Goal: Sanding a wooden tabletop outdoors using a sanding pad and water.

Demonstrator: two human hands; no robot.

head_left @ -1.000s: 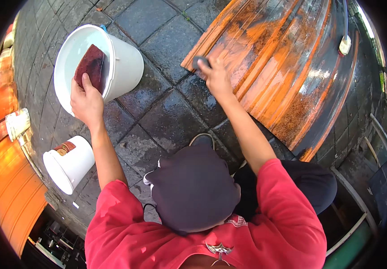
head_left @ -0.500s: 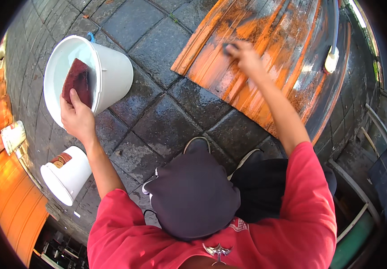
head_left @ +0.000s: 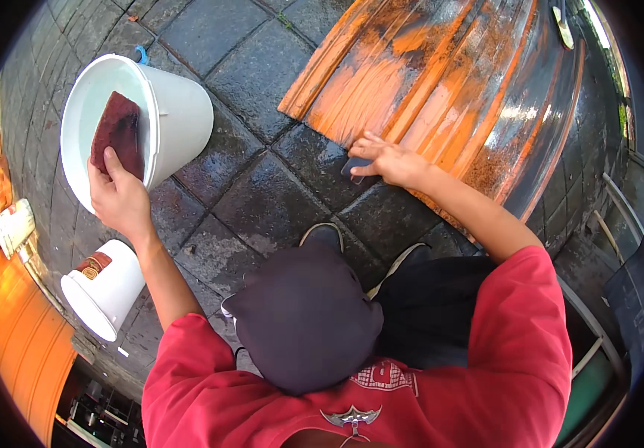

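This was an outdoor paved yard in daylight. Dark, damp stone slabs (head_left: 244, 71) covered the ground through the middle of the frame, with a green weed (head_left: 284, 20) in a joint near the top edge. Sun struck the orange ribbed sheeting (head_left: 10, 321) along the left edge. A wet, streaked orange panel (head_left: 441, 93) lay on the paving at upper right, glinting in the light.

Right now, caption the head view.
Left hand holds reddish pad at white bucket; right hand, dark piece by orange panel.

Dark, wet square floor tiles (head_left: 255, 73) in daylight
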